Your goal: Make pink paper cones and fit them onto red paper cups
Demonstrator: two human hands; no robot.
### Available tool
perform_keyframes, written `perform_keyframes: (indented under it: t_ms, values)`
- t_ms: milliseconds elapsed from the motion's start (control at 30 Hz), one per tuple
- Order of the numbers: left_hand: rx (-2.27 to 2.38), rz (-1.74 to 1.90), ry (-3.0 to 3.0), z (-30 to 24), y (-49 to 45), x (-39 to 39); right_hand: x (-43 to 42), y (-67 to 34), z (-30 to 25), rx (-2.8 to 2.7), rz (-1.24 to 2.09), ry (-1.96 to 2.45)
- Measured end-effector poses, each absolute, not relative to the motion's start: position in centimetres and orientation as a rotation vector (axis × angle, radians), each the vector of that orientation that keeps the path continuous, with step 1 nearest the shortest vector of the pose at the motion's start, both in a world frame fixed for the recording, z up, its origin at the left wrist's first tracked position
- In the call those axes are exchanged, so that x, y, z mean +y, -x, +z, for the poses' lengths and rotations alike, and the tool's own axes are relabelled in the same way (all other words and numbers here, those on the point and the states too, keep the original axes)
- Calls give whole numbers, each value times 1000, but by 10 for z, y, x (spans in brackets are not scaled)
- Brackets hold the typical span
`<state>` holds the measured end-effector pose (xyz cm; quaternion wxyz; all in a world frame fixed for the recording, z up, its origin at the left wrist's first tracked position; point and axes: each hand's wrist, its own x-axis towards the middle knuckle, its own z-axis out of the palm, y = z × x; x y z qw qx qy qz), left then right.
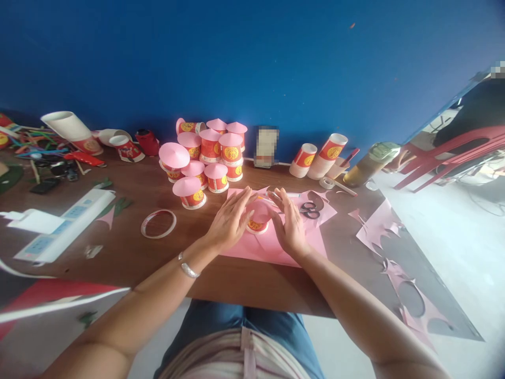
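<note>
In front of me a red paper cup [257,226] with a yellow print stands on a pink paper sheet [284,251], topped by a pink paper cone [260,210]. My left hand [232,218] is at the cone's left side, fingers stretched out. Opposite it, my right hand [290,223] flanks the cone on the right, also with straight fingers. Both hands seem to touch the cone, though their palms hide part of it. Black-handled scissors [310,210] lie right of my right hand. Pens [290,195] rest just behind the fingers.
Several cone-topped cups [216,178] cluster at the back left. A tape ring [158,224] and a white power strip [67,226] lie to the left. Upright cups [329,155] and a bottle [373,163] stand back right, with cut pink scraps [381,226] near the right edge.
</note>
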<state>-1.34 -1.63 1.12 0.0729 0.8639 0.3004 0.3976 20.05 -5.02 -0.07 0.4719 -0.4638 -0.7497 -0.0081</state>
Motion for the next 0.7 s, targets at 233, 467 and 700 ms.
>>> perform_keyframes:
  t_ms: [233, 467, 700]
  values:
    - [917, 1153, -2615, 8, 13, -14, -47, -201, -3, -1920, -71, 1065]
    - [911, 1189, -2524, 12, 12, -14, -49, -201, -2, -1882, -3, 1136]
    - [902, 1155, -2443, 14, 11, -15, -48, -200, -5, -1871, 60, 1143]
